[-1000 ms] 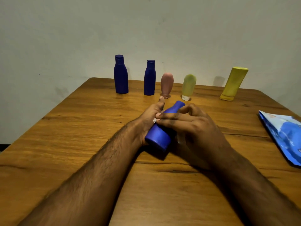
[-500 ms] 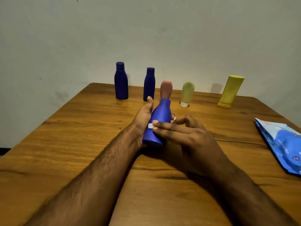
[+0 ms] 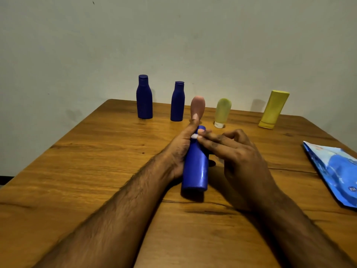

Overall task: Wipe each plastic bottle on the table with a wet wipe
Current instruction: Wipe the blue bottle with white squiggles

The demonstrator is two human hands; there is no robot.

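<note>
My left hand point(image 3: 182, 149) grips a bright blue plastic bottle point(image 3: 196, 171) at mid-table, its base toward me and its neck pointing away. My right hand point(image 3: 237, 153) presses a small white wet wipe point(image 3: 194, 136) against the bottle's neck with its fingertips; most of the wipe is hidden under the fingers. Along the far edge stand two dark blue bottles point(image 3: 144, 97) point(image 3: 177, 102), a pink bottle point(image 3: 198, 108) upside down, a pale green tube point(image 3: 222, 112) on its white cap, and a yellow tube point(image 3: 273, 109) leaning.
A blue and white wet wipe pack point(image 3: 336, 171) lies flat near the right edge of the wooden table point(image 3: 96, 161). A plain wall stands close behind the row of bottles.
The blue bottle has turned from slanting right to pointing straight away from me. My right hand's fingers with the wipe have slid from the bottle's body up to its neck.
</note>
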